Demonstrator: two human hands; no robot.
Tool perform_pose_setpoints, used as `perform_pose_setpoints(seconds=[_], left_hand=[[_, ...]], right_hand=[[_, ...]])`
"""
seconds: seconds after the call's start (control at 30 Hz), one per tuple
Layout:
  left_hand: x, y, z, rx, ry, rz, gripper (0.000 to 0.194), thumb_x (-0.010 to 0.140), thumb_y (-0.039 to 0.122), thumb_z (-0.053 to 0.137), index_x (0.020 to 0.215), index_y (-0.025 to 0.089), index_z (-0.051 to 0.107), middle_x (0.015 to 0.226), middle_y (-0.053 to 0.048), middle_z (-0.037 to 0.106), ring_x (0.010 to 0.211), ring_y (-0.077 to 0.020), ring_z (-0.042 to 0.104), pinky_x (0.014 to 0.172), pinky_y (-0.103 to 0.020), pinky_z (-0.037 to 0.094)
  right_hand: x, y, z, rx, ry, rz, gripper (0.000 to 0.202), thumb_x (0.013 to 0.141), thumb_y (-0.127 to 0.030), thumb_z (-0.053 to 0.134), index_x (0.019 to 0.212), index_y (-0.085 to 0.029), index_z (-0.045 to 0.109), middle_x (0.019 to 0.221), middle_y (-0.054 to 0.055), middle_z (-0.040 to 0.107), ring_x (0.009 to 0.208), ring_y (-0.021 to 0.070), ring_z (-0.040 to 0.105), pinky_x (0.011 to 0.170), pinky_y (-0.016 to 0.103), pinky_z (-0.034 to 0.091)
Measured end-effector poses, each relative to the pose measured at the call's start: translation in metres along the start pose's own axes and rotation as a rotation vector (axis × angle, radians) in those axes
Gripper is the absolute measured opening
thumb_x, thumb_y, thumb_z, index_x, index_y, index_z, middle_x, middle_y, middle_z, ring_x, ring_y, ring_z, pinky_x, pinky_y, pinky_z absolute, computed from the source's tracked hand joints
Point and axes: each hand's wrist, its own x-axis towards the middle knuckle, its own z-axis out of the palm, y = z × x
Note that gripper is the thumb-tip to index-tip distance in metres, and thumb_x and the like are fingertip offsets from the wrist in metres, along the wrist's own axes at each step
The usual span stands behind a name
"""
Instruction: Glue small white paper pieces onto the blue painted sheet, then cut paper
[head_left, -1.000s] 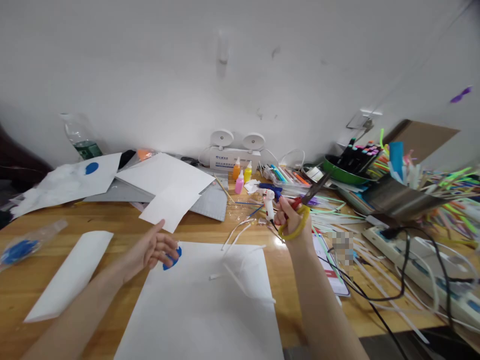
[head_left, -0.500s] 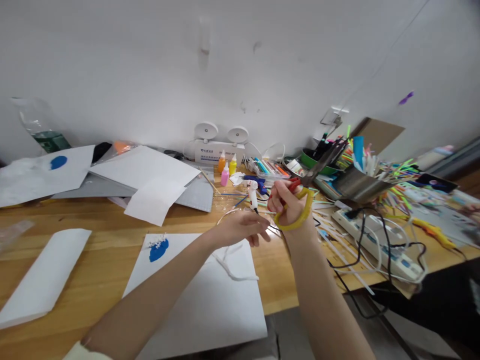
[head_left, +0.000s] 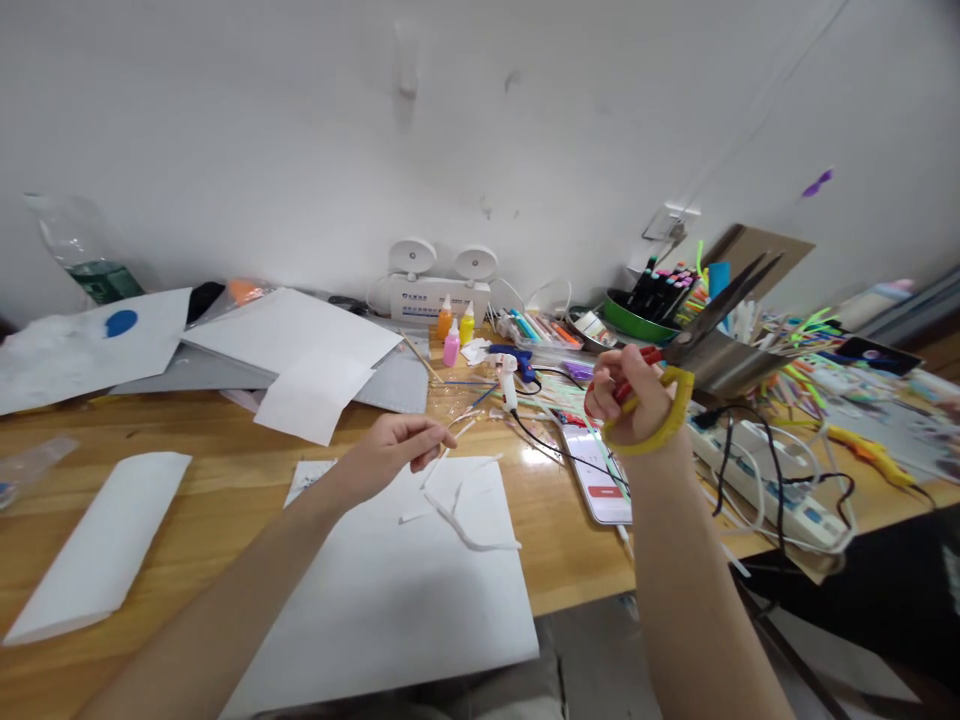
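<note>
My right hand (head_left: 634, 400) is wrapped round the red and yellow handles of a pair of scissors (head_left: 675, 415), whose dark blades point up and right. My left hand (head_left: 409, 445) hovers over the back of a white sheet (head_left: 405, 600), fingertips pinched together at the end of a thin white strip. More white strips (head_left: 465, 535) lie curled on the sheet. Below my right hand, a phone (head_left: 596, 475) lies on the wooden table. My left forearm hides the blue patch at the sheet's left corner.
A white glue gun (head_left: 507, 380), small paint bottles (head_left: 451, 343) and a tray of pens (head_left: 540, 330) stand behind. On the right are a power strip (head_left: 780, 490) with cables and a metal container (head_left: 727, 368) of sticks. Papers and a folded white sheet (head_left: 101, 545) lie left.
My hands have moved apart: the left went left over the sheet, the right went right with the scissors. The phone has come into view, and more white strips show on the sheet.
</note>
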Motion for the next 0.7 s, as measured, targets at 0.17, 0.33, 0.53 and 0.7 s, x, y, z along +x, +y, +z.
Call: perform_pose_setpoints(seconds=[0.17,0.33,0.53,0.7], left_hand=[[-0.010,0.011,-0.011,-0.139,0.106,0.071,0.021,0.079,0.034,0.051,0.077,0.016,0.062,0.052,0.004,0.037,0.051,-0.0075,0.034,0.050,-0.022,0.026],[0.000,0.025,-0.017,-0.249,0.245,0.179,0.019,0.077,0.032,0.054,0.077,0.016,0.065,0.050,0.004,0.041,0.050,-0.0068,0.037,0.049,-0.021,0.029],[0.057,0.041,-0.032,0.029,0.364,0.304,0.021,0.068,0.033,0.063,0.073,0.014,0.068,0.051,0.003,0.047,0.047,-0.0060,0.039,0.047,-0.020,0.031],[0.133,0.041,-0.048,0.650,0.438,0.230,0.030,0.073,0.036,0.053,0.076,0.011,0.069,0.060,-0.003,0.062,0.051,-0.0099,0.049,0.051,-0.022,0.036]], right_hand=[[-0.009,0.009,-0.014,-0.037,-0.110,0.102,0.034,0.055,-0.047,0.069,0.067,-0.016,0.061,0.046,-0.006,0.049,0.025,-0.0003,0.025,0.027,0.016,0.016],[-0.024,0.017,-0.029,-0.057,-0.223,0.261,0.032,0.051,-0.039,0.075,0.070,-0.016,0.062,0.045,-0.006,0.050,0.025,-0.0017,0.021,0.027,0.015,0.013],[-0.031,0.012,-0.047,-0.096,-0.138,0.331,0.029,0.059,-0.041,0.069,0.059,-0.015,0.056,0.035,-0.008,0.039,0.022,-0.0014,0.022,0.026,0.014,0.014],[-0.037,0.009,-0.055,-0.103,-0.086,0.345,0.030,0.058,-0.041,0.069,0.056,-0.015,0.054,0.033,-0.008,0.038,0.022,-0.0001,0.025,0.026,0.014,0.018]])
